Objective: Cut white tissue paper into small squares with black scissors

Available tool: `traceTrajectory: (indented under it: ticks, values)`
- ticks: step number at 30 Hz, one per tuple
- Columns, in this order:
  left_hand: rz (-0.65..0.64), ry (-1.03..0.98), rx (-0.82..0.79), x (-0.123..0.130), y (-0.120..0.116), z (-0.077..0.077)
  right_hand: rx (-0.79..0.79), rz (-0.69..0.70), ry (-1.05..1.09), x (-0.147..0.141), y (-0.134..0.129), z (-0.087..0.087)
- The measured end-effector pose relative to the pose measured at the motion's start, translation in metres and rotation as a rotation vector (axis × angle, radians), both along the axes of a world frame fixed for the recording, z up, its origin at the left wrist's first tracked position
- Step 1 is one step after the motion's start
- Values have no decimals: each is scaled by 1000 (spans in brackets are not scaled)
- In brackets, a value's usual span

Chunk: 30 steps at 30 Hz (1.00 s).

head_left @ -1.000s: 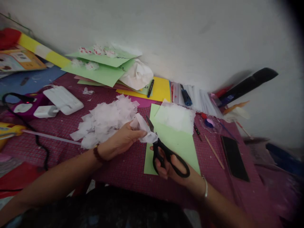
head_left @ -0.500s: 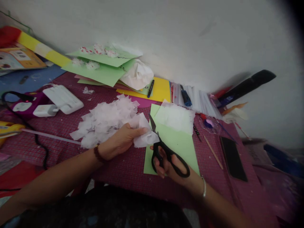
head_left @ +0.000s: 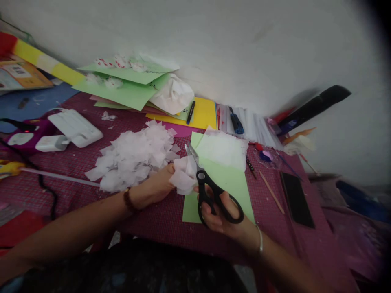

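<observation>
My left hand (head_left: 160, 185) is closed on a thin white tissue paper (head_left: 183, 179), though most of its fingertips are hidden behind the folds. In my right hand (head_left: 226, 217) are black-handled scissors (head_left: 210, 182), with fingers through the loops and the blades a little apart. The blades point up and away, at the right edge of the tissue paper. Just beyond my left hand lies a loose heap of small white paper pieces (head_left: 134, 158). A green sheet (head_left: 232, 191) lies under the scissors, and a white stack of tissue (head_left: 224, 148) rests on its far part.
A phone (head_left: 297, 199), a wooden stick (head_left: 271, 192) and a dark pencil (head_left: 251, 167) lie to the right. At the back are a blue cutter (head_left: 236, 122), a black marker (head_left: 191, 112) and green cards (head_left: 122, 91). White chargers (head_left: 76, 127) and a glue gun (head_left: 9, 169) sit left.
The scissors' blades have swung left and come closer together. My left hand has turned, so its thumb shows less, and the tissue paper hangs lower. The view has shifted slightly.
</observation>
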<state>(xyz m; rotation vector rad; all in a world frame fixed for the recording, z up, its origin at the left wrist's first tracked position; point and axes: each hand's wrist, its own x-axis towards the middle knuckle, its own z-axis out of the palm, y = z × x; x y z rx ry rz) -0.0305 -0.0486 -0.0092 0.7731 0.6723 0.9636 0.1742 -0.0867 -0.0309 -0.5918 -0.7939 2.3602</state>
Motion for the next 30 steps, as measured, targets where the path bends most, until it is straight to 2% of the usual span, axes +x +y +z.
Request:
traceTrajectory:
  ticks: [4,6,8,11,15,19,21,23,25,27,30]
  values:
    - [15,55,-46,-4,0,0,123,-59,-81,1,4,2]
    - [30,77,-82,-9,0,1,258,-78,-159,7,11,11]
    - [44,85,-100,-14,0,5,458,-105,-353,19,21,22]
    - [139,119,-105,-21,2,10,732,-178,-792,46,29,33]
    - [226,146,-96,-27,5,14,987,-185,-1228,79,23,24]
    - [222,112,-79,-25,5,17,1235,-75,-1463,93,11,16]
    - [219,106,-99,-23,5,18,1336,-75,-1507,89,7,21]
    - [217,105,-135,-20,4,18,1427,-173,-1500,76,6,31]
    - [204,93,-174,-17,4,18,1506,-261,-1402,54,7,41]
    - [183,74,-213,-16,4,18,1605,-217,-1217,28,10,48]
    - [151,74,-249,-14,5,17,1718,-72,-994,-5,20,51]
